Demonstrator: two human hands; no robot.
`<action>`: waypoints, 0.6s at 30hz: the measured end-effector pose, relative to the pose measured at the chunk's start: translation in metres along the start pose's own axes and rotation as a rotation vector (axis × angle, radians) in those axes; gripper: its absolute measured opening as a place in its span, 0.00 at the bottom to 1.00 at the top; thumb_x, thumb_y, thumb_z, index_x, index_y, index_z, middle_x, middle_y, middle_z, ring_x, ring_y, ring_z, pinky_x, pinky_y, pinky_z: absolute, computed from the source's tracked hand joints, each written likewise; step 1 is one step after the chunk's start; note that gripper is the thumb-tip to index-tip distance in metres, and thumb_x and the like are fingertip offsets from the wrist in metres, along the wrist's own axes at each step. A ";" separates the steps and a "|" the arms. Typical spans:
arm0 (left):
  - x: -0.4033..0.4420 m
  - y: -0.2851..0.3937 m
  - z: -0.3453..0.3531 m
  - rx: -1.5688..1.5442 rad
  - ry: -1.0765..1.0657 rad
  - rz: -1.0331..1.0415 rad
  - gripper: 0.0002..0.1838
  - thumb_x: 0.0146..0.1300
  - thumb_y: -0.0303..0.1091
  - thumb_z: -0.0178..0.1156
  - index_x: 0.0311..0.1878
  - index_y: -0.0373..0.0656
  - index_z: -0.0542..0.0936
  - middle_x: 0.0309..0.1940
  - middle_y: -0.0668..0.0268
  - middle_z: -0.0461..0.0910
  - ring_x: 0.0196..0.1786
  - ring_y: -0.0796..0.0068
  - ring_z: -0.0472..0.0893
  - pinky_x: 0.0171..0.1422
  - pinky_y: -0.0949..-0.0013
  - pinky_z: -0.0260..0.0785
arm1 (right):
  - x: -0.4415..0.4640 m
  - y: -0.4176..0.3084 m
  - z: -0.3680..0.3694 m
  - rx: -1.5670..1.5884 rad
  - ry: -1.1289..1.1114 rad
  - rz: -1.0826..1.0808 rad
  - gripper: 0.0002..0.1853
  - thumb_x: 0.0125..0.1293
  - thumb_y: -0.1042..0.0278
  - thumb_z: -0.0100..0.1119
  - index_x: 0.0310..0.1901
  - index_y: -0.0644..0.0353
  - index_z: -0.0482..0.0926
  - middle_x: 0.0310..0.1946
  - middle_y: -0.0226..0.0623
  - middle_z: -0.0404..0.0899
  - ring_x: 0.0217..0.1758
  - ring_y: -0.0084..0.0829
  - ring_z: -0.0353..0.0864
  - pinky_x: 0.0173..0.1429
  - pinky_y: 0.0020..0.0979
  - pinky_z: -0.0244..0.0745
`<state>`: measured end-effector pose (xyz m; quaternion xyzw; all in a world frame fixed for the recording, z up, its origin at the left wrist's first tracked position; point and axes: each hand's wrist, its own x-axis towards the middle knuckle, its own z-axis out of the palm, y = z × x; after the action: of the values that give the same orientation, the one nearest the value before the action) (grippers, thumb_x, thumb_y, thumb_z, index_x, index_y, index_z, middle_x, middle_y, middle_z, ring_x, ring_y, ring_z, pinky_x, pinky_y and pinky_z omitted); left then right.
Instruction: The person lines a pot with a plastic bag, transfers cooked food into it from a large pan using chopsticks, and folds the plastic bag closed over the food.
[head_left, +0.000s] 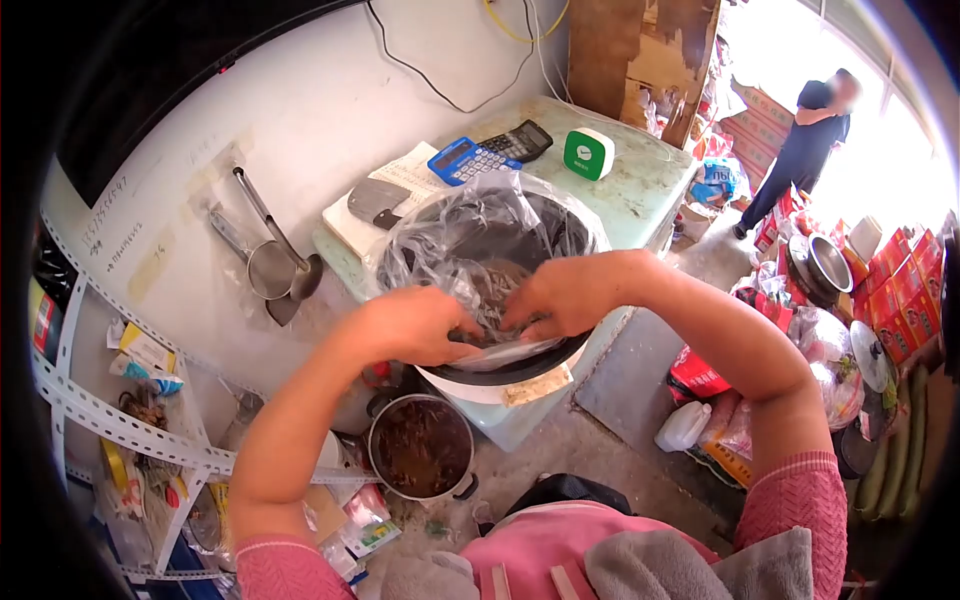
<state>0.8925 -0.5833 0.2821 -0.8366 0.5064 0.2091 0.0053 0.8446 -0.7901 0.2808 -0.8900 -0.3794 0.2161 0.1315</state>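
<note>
A large round pot (500, 377) with a dark rim and pale outer wall stands at the near end of the table. A clear plastic bag (420, 245) lines it and spills over its rim. My left hand (425, 326) is closed on the bag at the near left of the opening. Opposite it, my right hand (568, 297) bends its fingers down into the pot's mouth, closed on the crumpled plastic. Dark contents show through the bag, too unclear to name.
The pale green table (640, 150) also bears a blue calculator (470, 160), a black calculator (522, 141), a green-and-white box (588, 154) and a cleaver (377, 200) on an open notebook (345, 222). A pot of brown liquid (421, 445) stands below. A person (810, 135) stands at the far right.
</note>
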 end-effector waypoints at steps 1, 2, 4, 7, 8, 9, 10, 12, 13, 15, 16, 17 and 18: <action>-0.001 0.001 -0.007 -0.031 -0.002 0.027 0.18 0.53 0.43 0.58 0.47 0.51 0.79 0.38 0.57 0.79 0.44 0.56 0.77 0.50 0.60 0.68 | -0.001 -0.004 -0.008 0.003 0.028 0.018 0.20 0.58 0.62 0.55 0.51 0.60 0.73 0.48 0.46 0.73 0.49 0.46 0.73 0.52 0.38 0.68; -0.002 0.001 -0.012 -0.061 -0.002 0.056 0.18 0.53 0.43 0.58 0.48 0.51 0.79 0.38 0.56 0.79 0.44 0.56 0.77 0.51 0.60 0.68 | 0.005 -0.005 -0.012 -0.026 0.104 0.034 0.20 0.57 0.62 0.56 0.51 0.60 0.72 0.49 0.47 0.72 0.49 0.47 0.73 0.52 0.38 0.67; 0.003 -0.008 0.001 -0.003 0.090 0.163 0.19 0.53 0.41 0.57 0.49 0.51 0.78 0.39 0.56 0.79 0.45 0.57 0.77 0.51 0.61 0.67 | 0.014 -0.007 -0.017 -0.082 0.257 0.069 0.22 0.56 0.61 0.57 0.52 0.60 0.72 0.52 0.49 0.70 0.50 0.47 0.72 0.53 0.38 0.67; -0.001 0.006 -0.008 -0.066 -0.052 0.086 0.20 0.53 0.40 0.57 0.51 0.50 0.76 0.41 0.56 0.78 0.46 0.57 0.76 0.52 0.62 0.66 | 0.034 0.017 0.000 -0.355 0.480 0.015 0.27 0.53 0.58 0.60 0.55 0.58 0.69 0.58 0.50 0.63 0.55 0.48 0.68 0.57 0.39 0.64; -0.004 0.012 -0.013 -0.113 -0.145 0.018 0.21 0.52 0.39 0.57 0.51 0.50 0.76 0.41 0.56 0.78 0.46 0.57 0.76 0.53 0.62 0.66 | 0.041 0.027 0.008 -0.442 0.532 0.007 0.28 0.53 0.57 0.60 0.55 0.58 0.69 0.59 0.50 0.62 0.56 0.48 0.68 0.58 0.39 0.64; -0.002 0.009 -0.011 -0.096 -0.128 0.055 0.20 0.52 0.38 0.57 0.51 0.50 0.76 0.41 0.56 0.78 0.46 0.57 0.76 0.53 0.62 0.66 | 0.045 0.035 0.017 -0.433 0.499 0.036 0.29 0.53 0.57 0.60 0.56 0.58 0.68 0.59 0.50 0.61 0.57 0.47 0.67 0.59 0.39 0.63; 0.001 0.004 -0.006 -0.079 -0.110 0.092 0.20 0.52 0.38 0.56 0.51 0.50 0.76 0.41 0.56 0.78 0.46 0.57 0.76 0.53 0.62 0.66 | 0.046 0.042 0.027 -0.424 0.466 0.065 0.30 0.52 0.56 0.60 0.57 0.58 0.68 0.60 0.49 0.61 0.58 0.47 0.67 0.59 0.39 0.63; 0.002 0.001 -0.003 -0.072 0.005 0.195 0.19 0.52 0.36 0.56 0.50 0.50 0.76 0.40 0.56 0.78 0.45 0.57 0.76 0.51 0.62 0.66 | 0.045 0.039 0.020 -0.351 0.340 0.110 0.31 0.53 0.56 0.60 0.58 0.57 0.66 0.60 0.48 0.60 0.59 0.46 0.66 0.60 0.39 0.63; 0.001 0.001 -0.001 -0.085 0.100 0.259 0.19 0.53 0.35 0.55 0.50 0.50 0.77 0.39 0.56 0.79 0.44 0.57 0.77 0.51 0.62 0.67 | 0.041 0.031 0.002 -0.283 0.245 0.124 0.32 0.53 0.56 0.60 0.59 0.56 0.65 0.61 0.47 0.60 0.59 0.46 0.65 0.60 0.39 0.62; -0.001 0.007 -0.002 -0.106 0.064 0.236 0.18 0.52 0.32 0.54 0.49 0.48 0.77 0.37 0.56 0.79 0.41 0.57 0.77 0.47 0.63 0.68 | 0.048 0.028 -0.013 -0.247 0.160 0.172 0.33 0.54 0.57 0.59 0.62 0.55 0.61 0.62 0.46 0.59 0.60 0.45 0.64 0.61 0.40 0.62; -0.002 0.015 -0.007 -0.115 -0.064 0.152 0.18 0.52 0.29 0.54 0.48 0.46 0.76 0.37 0.56 0.78 0.39 0.58 0.78 0.45 0.64 0.69 | 0.052 0.027 -0.011 -0.235 0.234 0.143 0.33 0.55 0.57 0.59 0.61 0.55 0.61 0.62 0.46 0.59 0.60 0.45 0.64 0.61 0.40 0.62; -0.002 0.019 -0.010 -0.122 -0.192 0.069 0.17 0.51 0.27 0.53 0.47 0.44 0.76 0.36 0.55 0.78 0.37 0.58 0.79 0.43 0.64 0.70 | 0.055 0.025 -0.010 -0.224 0.309 0.114 0.32 0.55 0.57 0.58 0.61 0.55 0.61 0.62 0.46 0.59 0.60 0.45 0.64 0.61 0.40 0.62; -0.001 0.019 -0.011 -0.131 -0.181 0.072 0.16 0.52 0.28 0.53 0.46 0.46 0.77 0.35 0.55 0.78 0.38 0.58 0.78 0.43 0.63 0.69 | 0.057 0.024 -0.008 -0.213 0.387 0.087 0.32 0.55 0.57 0.58 0.61 0.55 0.61 0.62 0.46 0.58 0.60 0.45 0.64 0.61 0.40 0.62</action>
<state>0.8795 -0.5940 0.2964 -0.7942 0.5188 0.3163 -0.0111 0.8989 -0.7653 0.2616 -0.9392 -0.3291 0.0055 0.0976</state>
